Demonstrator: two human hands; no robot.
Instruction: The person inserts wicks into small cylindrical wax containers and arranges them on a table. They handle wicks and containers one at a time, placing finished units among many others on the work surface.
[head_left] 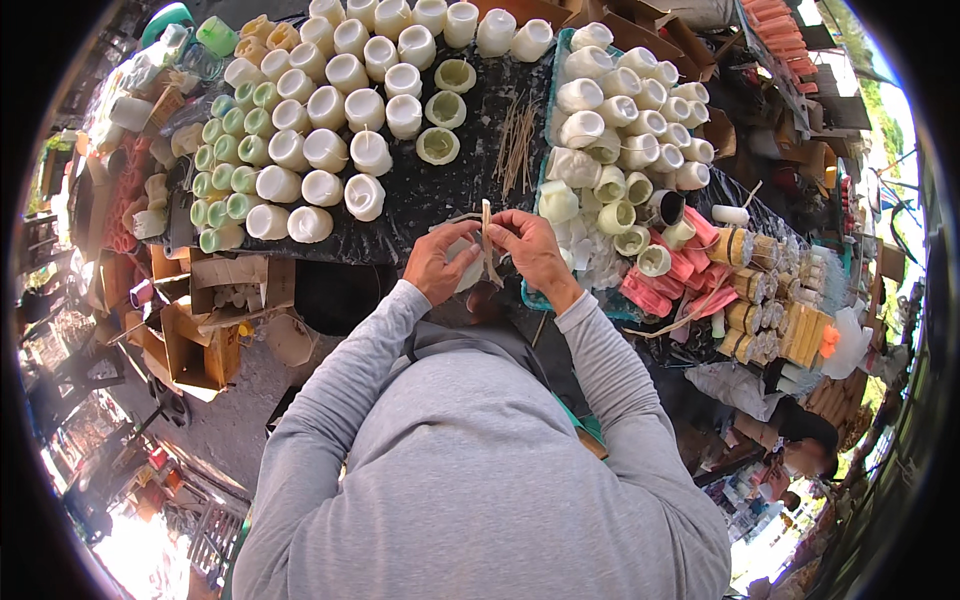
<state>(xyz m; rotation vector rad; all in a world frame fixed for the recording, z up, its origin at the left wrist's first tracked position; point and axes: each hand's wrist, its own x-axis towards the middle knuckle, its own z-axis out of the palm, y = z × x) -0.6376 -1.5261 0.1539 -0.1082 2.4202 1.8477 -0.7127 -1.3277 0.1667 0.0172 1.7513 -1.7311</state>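
Near the centre of the frame the left hand [437, 262] curls around a small white cup-shaped mould [463, 262], gripping it from the left, while the right hand [532, 250] pinches a thin pale stick [487, 240] that stands roughly upright between the two hands, its lower end at or just inside the mould, though the fingers hide exactly where it ends. Both hands hover over the near edge of a table [455, 190] covered in black sheeting, which fills the upper middle of the frame. On the upper left of that table stand dense rows of white moulds [330, 100], flanked further left by a band of smaller green cups [225, 170]. Three open pale-green cups [445, 110] sit in a column just right of the white rows, and a loose bundle of thin sticks [515, 145] lies beside them on the black sheet. To the upper right a teal tray [552, 110] holds more white moulds heaped together. At the right lie pink pieces [665, 275] and wrapped yellowish bundles [770, 310]. Cardboard boxes [215, 320] stand on the bare ground at the left, in daylight.
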